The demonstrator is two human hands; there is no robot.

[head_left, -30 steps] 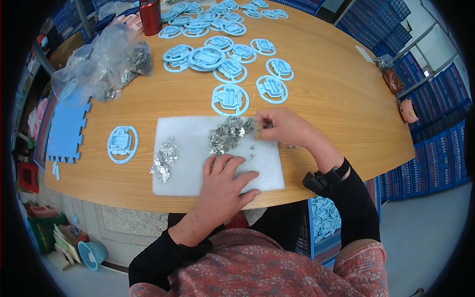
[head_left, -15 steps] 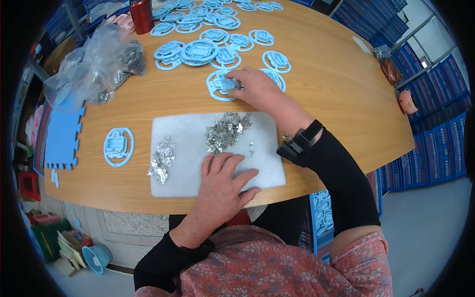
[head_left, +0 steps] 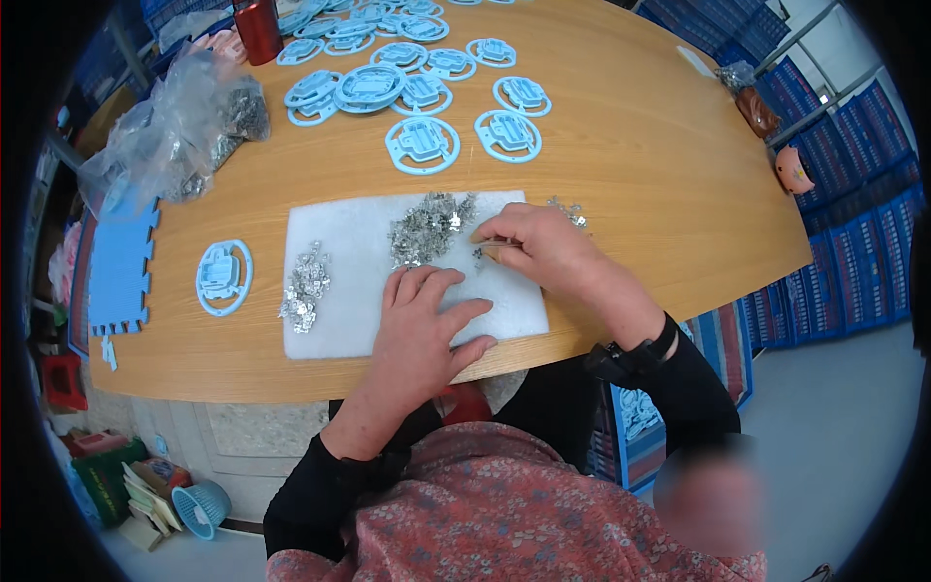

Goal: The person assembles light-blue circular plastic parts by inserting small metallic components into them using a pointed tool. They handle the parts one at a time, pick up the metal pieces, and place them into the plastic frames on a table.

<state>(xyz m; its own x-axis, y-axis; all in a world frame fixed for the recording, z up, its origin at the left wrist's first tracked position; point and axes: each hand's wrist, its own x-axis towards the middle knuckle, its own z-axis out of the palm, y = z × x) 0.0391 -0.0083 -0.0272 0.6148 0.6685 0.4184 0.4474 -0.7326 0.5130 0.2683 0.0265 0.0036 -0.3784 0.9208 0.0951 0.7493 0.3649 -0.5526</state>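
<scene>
A white foam pad point(head_left: 359, 228) lies on the table in front of me. On it are a large heap of small silvery metal pieces point(head_left: 427, 231) and a smaller heap of flat shiny pieces point(head_left: 307, 288) toward its left side. My left hand point(head_left: 415, 325) rests on the pad's near part, fingers spread and holding nothing, its fingertips by the large heap. Over the pad's right side, my right hand point(head_left: 558, 250) pinches slim metal tweezers point(head_left: 497, 242). Their tips are by a few loose metal bits right of the heap; whether they grip one is too small to tell.
Light blue oval plastic frames point(head_left: 423, 145) lie beyond the pad, stacked in places farther back. One blue frame point(head_left: 224, 277) sits left of the pad. Clear bags point(head_left: 184, 136), a red cylinder point(head_left: 257, 31) and a blue foam mat point(head_left: 120, 262) are at the left.
My right hand has come back from a blue frame beyond the pad to the metal pieces, tweezers still in it. My left hand stays on the pad. The view has shifted slightly.
</scene>
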